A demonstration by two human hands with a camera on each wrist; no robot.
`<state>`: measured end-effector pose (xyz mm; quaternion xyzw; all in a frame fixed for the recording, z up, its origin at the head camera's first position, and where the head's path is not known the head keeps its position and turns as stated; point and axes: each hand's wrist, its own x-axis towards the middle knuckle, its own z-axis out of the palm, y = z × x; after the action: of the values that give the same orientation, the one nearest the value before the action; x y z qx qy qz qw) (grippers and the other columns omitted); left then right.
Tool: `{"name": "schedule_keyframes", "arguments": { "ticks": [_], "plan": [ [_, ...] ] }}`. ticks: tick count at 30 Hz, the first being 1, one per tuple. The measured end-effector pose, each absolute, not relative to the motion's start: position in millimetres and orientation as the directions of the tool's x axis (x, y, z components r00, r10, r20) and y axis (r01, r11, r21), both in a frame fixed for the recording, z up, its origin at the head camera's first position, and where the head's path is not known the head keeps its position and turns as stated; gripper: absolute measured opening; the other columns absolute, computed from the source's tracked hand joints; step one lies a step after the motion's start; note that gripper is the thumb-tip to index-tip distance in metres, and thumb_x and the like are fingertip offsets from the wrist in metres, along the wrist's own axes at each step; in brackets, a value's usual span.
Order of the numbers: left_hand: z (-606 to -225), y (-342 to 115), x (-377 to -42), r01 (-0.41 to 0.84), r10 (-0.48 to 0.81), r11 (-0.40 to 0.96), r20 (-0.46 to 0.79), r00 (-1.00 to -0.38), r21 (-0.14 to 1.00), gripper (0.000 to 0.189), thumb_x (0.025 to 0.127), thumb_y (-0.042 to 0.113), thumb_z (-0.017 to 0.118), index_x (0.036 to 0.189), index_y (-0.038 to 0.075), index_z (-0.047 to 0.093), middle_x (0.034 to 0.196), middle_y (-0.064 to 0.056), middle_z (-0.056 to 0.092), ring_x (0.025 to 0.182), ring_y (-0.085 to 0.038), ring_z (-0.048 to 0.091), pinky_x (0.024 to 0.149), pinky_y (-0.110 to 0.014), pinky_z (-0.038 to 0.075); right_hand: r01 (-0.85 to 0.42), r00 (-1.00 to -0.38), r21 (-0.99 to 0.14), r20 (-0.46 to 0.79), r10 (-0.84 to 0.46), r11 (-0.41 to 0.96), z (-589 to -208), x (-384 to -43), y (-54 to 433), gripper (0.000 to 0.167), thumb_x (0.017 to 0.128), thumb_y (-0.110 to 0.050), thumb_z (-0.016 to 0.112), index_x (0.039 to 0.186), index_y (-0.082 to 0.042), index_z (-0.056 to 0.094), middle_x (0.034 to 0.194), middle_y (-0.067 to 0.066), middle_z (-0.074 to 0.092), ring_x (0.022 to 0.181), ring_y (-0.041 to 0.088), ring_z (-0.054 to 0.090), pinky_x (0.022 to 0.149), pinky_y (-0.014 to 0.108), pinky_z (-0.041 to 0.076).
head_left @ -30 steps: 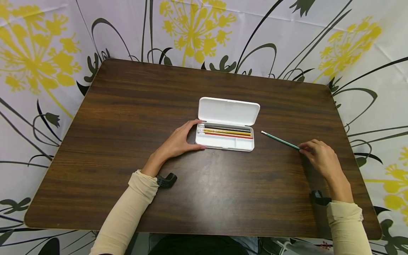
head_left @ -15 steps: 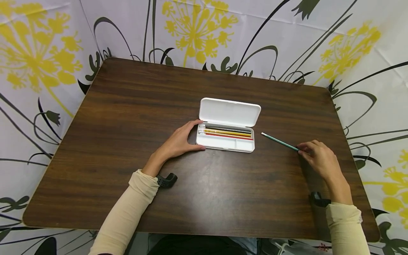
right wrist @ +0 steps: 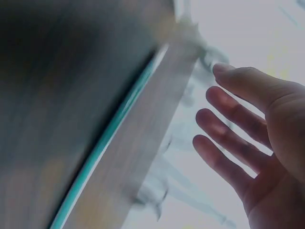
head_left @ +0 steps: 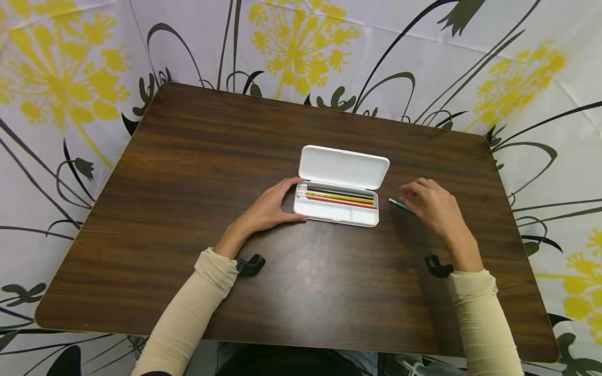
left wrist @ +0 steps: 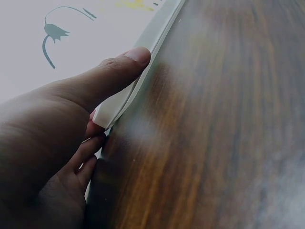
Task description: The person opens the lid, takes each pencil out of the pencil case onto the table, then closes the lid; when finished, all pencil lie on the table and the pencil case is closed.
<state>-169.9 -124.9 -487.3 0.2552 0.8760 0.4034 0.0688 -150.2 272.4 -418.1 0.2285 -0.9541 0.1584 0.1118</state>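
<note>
A white pencil case [head_left: 324,210] lies open on the table, its lid [head_left: 344,166] tipped back. Several pencils [head_left: 339,198] in grey, black, yellow and red lie along its upper part. My left hand [head_left: 265,210] holds the case's left end between thumb and fingers; in the left wrist view the thumb [left wrist: 138,55] presses on its edge. To the right of the case lies a green pencil [head_left: 400,205] with a white tip, partly hidden by my right hand [head_left: 435,209]. In the right wrist view that hand is off the pencil [right wrist: 109,129], fingers loosely extended and holding nothing.
The dark wood-grain table [head_left: 188,156] has a back edge against a white cloth [head_left: 301,47] with yellow flowers. A black band [head_left: 250,265] sits on the left wrist and another black band [head_left: 438,266] on the right.
My right hand has let go of the green pencil's near end and moved left and up, over the pencil toward its white tip. The left hand stays on the case.
</note>
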Motion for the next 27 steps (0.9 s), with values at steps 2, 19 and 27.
{"name": "schedule_keyframes", "arguments": {
  "ticks": [2,19,27],
  "plan": [
    [-487,-124,-170,0.386,0.503,0.545,0.077,-0.861,0.744,0.095,0.074,0.047,0.085,0.150,0.016,0.036,0.147,-0.005,0.043,0.135,-0.023,0.038,0.107,-0.045,0.033,-0.516,-0.848,-0.254,0.289,-0.445,0.818,-419,-157,251,0.020,0.082,-0.010,0.080,0.101,-0.010,0.074,0.095,0.003,0.065,0.087,0.022,0.063,0.066,0.045,0.050],
    [-485,-122,-168,0.375,0.504,0.549,0.062,-0.861,0.747,0.094,0.075,0.045,0.084,0.150,0.015,0.036,0.148,-0.005,0.042,0.136,-0.024,0.038,0.107,-0.045,0.033,-0.556,-0.831,-0.242,0.183,-0.525,0.796,-420,-170,197,0.018,0.083,-0.012,0.080,0.100,-0.013,0.075,0.096,0.000,0.065,0.083,0.019,0.061,0.069,0.039,0.050],
    [-486,-125,-168,0.379,0.496,0.548,0.074,-0.865,0.746,0.094,0.074,0.045,0.085,0.149,0.015,0.037,0.148,-0.006,0.042,0.136,-0.024,0.038,0.107,-0.045,0.033,-0.541,-0.838,-0.233,0.072,-0.540,0.808,-428,-170,194,0.021,0.085,-0.013,0.078,0.106,-0.011,0.075,0.099,0.002,0.066,0.088,0.020,0.062,0.075,0.042,0.051]
  ]
}}
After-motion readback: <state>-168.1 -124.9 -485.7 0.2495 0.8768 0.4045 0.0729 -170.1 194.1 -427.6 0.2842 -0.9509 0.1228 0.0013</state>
